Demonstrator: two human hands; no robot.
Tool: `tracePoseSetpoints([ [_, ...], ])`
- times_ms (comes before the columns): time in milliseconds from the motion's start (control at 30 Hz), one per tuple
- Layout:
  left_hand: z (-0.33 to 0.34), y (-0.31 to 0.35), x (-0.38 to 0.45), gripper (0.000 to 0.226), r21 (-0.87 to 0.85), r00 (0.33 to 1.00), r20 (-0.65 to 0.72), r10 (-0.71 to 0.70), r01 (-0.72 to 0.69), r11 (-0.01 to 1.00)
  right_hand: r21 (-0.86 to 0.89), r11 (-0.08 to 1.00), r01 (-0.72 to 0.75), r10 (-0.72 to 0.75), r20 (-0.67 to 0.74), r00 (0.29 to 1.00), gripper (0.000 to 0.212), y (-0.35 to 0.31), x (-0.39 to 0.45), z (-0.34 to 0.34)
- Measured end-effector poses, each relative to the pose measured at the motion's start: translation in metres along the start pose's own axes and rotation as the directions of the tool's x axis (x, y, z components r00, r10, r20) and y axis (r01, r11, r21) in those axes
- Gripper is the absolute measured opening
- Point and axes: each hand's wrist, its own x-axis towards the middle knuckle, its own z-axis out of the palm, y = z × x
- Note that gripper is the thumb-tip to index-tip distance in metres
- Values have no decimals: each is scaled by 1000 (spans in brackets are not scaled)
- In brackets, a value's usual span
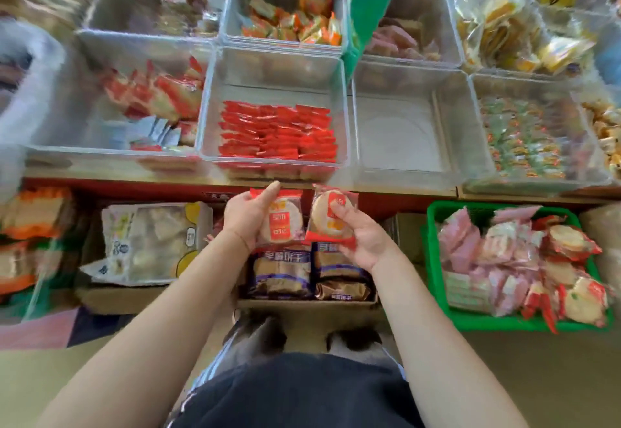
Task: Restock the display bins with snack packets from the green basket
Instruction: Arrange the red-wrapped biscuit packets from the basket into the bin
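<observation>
Just in front of the clear bin of red packets (277, 135), one rice-cracker packet (281, 221) is being gripped by the left hand (247, 216), another packet (331, 216) pinched by the right hand (361, 238); the green basket (437, 259) is being left well to the bin's right.

The left grip (250, 214) holds a red-edged clear packet of round rice crackers (284, 222); the right grip (363, 236) pinches a second such packet (331, 216) just beside it. Both hover near a clear plastic bin of stacked red packets (279, 133). A green plastic basket (437, 259) of mixed snack packets sits right.
</observation>
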Motion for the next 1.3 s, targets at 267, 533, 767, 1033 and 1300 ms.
tracePoseSetpoints([
  [267, -20, 27, 19, 25, 86, 976, 196, 89, -108, 990, -183, 983, -23, 25, 10, 1000, 47, 3, 23, 49],
  [533, -47, 93, 41, 16, 456, 854, 488, -179, -75, 887, -314, 946, 77, -86, -14, 996, 44, -44, 65, 71],
  [767, -44, 143, 73, 15, 571, 894, 97, 438, -411, 711, 31, 994, 107, -107, -19, 994, 24, -96, 102, 71],
  [1033, -32, 165, 184, 18, 810, 645, 193, 740, -530, 251, -231, 960, 156, -181, -91, 979, 38, -108, 134, 69],
  [1300, -32, 177, 239, 12, 742, 557, 290, 778, -644, 185, -584, 767, 266, -510, -301, 806, 18, -135, 178, 106],
])
